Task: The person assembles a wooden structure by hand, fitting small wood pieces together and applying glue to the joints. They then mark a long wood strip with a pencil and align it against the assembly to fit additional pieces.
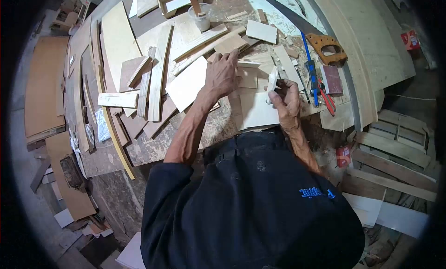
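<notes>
Nearest the camera is the person's dark shirt, both bare forearms reaching up and away from it over the bench (pixel 153 148). The right hand (pixel 285 99) has its grip closed around a small pale wooden piece (pixel 272 85), fingers curled about its lower end. That piece stands on end, its long axis running nearly up and down in the view, tilted slightly rightward at the top, pointing away from the body. It sits just above a pale flat board (pixel 255 111) that lies on the bench in front of the person.

The left hand (pixel 222 76) lies flat with fingers spread, its grip wide open and holding nothing, fingertips pressing on small light wood blocks (pixel 246 74) just left of the upright piece.

The bench top is rough and speckled with dust and shavings, crowded with offcuts: long curved strips (pixel 158 74) to the left, a square pale panel (pixel 188 83) beside the left wrist. To the right lie a blue-handled tool (pixel 310 69), a red-handled one (pixel 327 102) and a handsaw with an orange wooden handle (pixel 330 48). Farther off stands a whitish plastic cup (pixel 202 20). Beyond the bench edge, planks and slats (pixel 395 153) are stacked on the floor at right, and brown sheets (pixel 44 83) lean at left
</notes>
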`<state>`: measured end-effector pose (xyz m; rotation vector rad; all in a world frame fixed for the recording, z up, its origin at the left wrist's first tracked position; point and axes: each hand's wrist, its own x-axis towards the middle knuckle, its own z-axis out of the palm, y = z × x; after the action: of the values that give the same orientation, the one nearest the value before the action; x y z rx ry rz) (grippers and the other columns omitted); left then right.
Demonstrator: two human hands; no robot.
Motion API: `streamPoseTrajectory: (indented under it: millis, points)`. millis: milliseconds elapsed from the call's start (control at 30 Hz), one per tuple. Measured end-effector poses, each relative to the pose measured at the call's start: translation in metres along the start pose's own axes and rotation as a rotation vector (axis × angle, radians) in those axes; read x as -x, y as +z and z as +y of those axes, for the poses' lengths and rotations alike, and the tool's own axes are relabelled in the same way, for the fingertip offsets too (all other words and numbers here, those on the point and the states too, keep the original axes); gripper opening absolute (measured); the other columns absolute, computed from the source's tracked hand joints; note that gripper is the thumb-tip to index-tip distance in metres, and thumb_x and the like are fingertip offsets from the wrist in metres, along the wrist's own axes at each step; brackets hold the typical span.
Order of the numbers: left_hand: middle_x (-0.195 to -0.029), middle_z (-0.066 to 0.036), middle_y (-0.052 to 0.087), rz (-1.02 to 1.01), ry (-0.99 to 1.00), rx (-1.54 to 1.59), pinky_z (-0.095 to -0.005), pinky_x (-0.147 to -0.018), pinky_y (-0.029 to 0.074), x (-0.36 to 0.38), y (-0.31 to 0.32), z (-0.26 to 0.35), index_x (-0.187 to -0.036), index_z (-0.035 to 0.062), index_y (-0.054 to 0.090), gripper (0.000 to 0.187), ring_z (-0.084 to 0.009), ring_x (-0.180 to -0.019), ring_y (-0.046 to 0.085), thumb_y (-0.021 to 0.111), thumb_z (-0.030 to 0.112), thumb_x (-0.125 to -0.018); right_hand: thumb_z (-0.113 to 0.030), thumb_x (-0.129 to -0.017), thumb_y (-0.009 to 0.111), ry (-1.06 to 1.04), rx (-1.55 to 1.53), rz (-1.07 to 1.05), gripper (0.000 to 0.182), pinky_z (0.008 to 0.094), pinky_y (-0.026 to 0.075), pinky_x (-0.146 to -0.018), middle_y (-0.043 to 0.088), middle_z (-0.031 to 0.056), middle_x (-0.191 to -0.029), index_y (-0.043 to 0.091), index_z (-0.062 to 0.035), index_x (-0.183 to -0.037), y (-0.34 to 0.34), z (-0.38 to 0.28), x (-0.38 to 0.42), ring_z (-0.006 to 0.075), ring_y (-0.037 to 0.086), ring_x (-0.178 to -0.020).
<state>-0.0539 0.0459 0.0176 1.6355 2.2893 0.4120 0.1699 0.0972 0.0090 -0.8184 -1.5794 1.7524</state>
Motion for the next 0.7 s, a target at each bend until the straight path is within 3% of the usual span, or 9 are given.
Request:
streamPoseTrajectory:
  millis: [33,133,267,400,533,700]
  points:
    - [-0.12,-0.018,0.062,0.005,0.011,-0.016,-0.0404,-0.095,0.045,-0.001,0.001,0.0,-0.141,0.0016,0.042,0.086,-0.0348,-0.109,0.055,0.081,0.023,-0.067,-0.013,-0.092,0.068,0.054,-0.026,0.032,0.05,0.0312,0.055,-0.083,0.055,0.0167,-0.122,0.038,0.0048,-0.129,0.002,-0.002,0.0,0.0208,0.062,-0.107]
    - [-0.121,-0.017,0.062,0.017,0.032,-0.043,-0.0407,-0.095,0.045,-0.002,0.003,-0.003,-0.142,0.0016,0.041,0.093,-0.0341,-0.108,0.055,0.085,0.028,-0.064,-0.015,-0.093,0.067,0.055,-0.268,0.069,0.051,0.0321,0.055,-0.084,0.052,0.017,-0.126,0.038,0.0047,-0.13,0.009,0.009,-0.001,0.0209,0.061,-0.108]
    - [-0.119,-0.016,0.063,0.022,0.07,-0.016,-0.0428,-0.095,0.045,-0.004,0.006,-0.008,-0.144,0.0018,0.039,0.102,-0.0339,-0.108,0.055,0.088,0.032,-0.06,-0.015,-0.096,0.06,0.19,-0.434,0.139,0.039,0.039,0.057,-0.088,0.05,0.0136,-0.128,0.04,-0.0027,-0.127,0.009,0.014,-0.003,0.0233,0.059,-0.111]
    - [-0.113,-0.017,0.065,-0.057,0.046,-0.001,-0.0426,-0.094,0.044,-0.002,-0.002,-0.002,-0.146,0.0024,0.034,0.11,-0.0345,-0.11,0.054,0.09,0.035,-0.058,-0.017,-0.098,0.057,0.206,-0.474,0.098,0.037,0.041,0.058,-0.087,0.054,0.013,-0.127,0.036,-0.0064,-0.127,0.014,0.006,-0.005,0.0262,0.06,-0.116]
    - [-0.111,-0.017,0.066,0.017,0.024,-0.01,-0.0457,-0.095,0.043,0.003,0.003,-0.003,-0.149,0.004,0.027,0.115,-0.0352,-0.11,0.054,0.09,0.034,-0.058,-0.019,-0.099,0.056,0.244,-0.429,0.067,0.043,0.0414,0.059,-0.085,0.056,0.0133,-0.126,0.033,-0.0065,-0.133,0.011,0.007,-0.004,0.026,0.06,-0.116]
    - [-0.115,-0.018,0.064,0.011,-0.043,-0.022,-0.0524,-0.095,0.041,0.009,0.005,0.004,-0.151,0.0052,0.022,0.117,-0.0362,-0.116,0.052,0.09,0.03,-0.059,-0.024,-0.096,0.06,0.24,-0.257,0.104,0.056,0.0411,0.058,-0.087,0.047,0.0164,-0.132,0.029,-0.0036,-0.138,0.012,0.01,-0.004,0.025,0.058,-0.113]
